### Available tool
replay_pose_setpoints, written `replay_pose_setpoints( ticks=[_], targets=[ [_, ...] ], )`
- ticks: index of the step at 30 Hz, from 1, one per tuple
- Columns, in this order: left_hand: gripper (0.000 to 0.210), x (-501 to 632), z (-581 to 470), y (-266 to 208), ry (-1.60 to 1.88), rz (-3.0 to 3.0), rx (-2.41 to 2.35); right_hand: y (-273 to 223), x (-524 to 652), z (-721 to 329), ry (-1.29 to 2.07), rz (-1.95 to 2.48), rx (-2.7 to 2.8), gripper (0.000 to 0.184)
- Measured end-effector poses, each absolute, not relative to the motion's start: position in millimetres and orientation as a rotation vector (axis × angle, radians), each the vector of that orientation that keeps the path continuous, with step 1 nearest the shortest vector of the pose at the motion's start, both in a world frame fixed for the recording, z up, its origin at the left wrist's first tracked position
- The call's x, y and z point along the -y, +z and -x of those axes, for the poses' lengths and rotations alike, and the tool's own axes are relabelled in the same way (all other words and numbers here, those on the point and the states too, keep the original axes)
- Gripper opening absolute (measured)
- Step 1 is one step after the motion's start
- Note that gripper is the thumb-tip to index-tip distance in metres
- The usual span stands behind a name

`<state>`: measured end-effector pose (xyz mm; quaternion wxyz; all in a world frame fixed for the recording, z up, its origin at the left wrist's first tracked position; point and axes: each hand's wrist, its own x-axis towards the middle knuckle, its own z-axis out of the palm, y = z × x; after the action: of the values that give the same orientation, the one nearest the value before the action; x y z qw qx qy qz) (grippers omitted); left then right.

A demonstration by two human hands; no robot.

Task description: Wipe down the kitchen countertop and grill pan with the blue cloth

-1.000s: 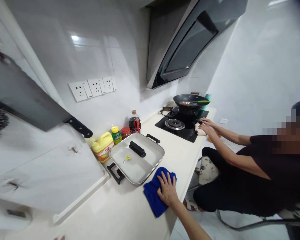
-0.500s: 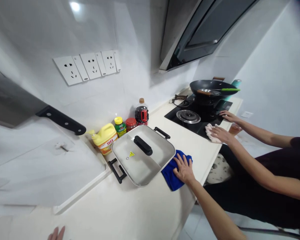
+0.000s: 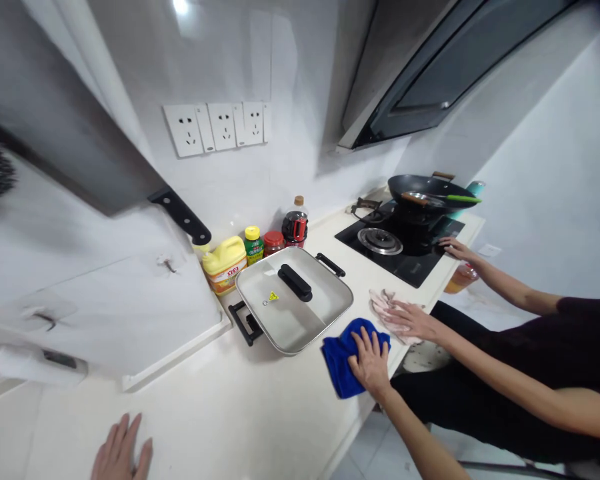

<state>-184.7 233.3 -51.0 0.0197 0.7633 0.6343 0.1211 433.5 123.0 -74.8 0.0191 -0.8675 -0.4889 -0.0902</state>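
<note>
My right hand (image 3: 371, 365) lies with fingers spread on a folded blue cloth (image 3: 341, 373), pressing it against the white countertop (image 3: 240, 427). At the lower left, my left hand (image 3: 120, 455) rests palm down on the counter, its fingers stretched out and nothing in them. Between the hands and the wall stands a square electric pan with a glass lid (image 3: 293, 320) and black handles. Its near right corner is close to the blue cloth.
A co-worker's hand (image 3: 414, 321) presses a pale pink cloth (image 3: 387, 308); the other hand (image 3: 455, 248) is at the cooktop (image 3: 415, 267), which carries a wok (image 3: 405, 187). A yellow jug (image 3: 226, 267) and several bottles line the wall. A cleaver (image 3: 183, 217) hangs left.
My right hand and the blue cloth have moved toward the counter's front edge. More of my left hand shows. The co-worker's pink cloth has come off the cooktop toward me. The view has shifted.
</note>
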Motion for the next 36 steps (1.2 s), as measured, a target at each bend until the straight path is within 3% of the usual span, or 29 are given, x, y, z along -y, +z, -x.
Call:
replay_pose_setpoints(
  ticks=[9, 15, 22, 27, 36],
  targets=[
    [0.077, -232, 177, -51, 0.501, -2.344, -1.97, -59, -75, -283, -0.13, 2.565, 1.603, 0.067],
    [0.079, -230, 176, -54, 0.582, -2.381, -1.934, -50, -56, -185, 0.185, 2.425, 1.685, 0.075],
    [0.077, -243, 193, -60, 0.517, -2.234, -1.842, -18, -41, -161, 0.371, 2.303, 1.745, 0.074],
    [0.079, -251, 241, -55, 0.553, -2.274, -1.818, -28, -44, -171, 0.301, 2.338, 1.745, 0.072],
    [0.071, -200, 286, -58, 0.697, -2.145, -2.236, -77, -69, -129, 0.006, 2.275, 1.88, 0.077]
  ],
)
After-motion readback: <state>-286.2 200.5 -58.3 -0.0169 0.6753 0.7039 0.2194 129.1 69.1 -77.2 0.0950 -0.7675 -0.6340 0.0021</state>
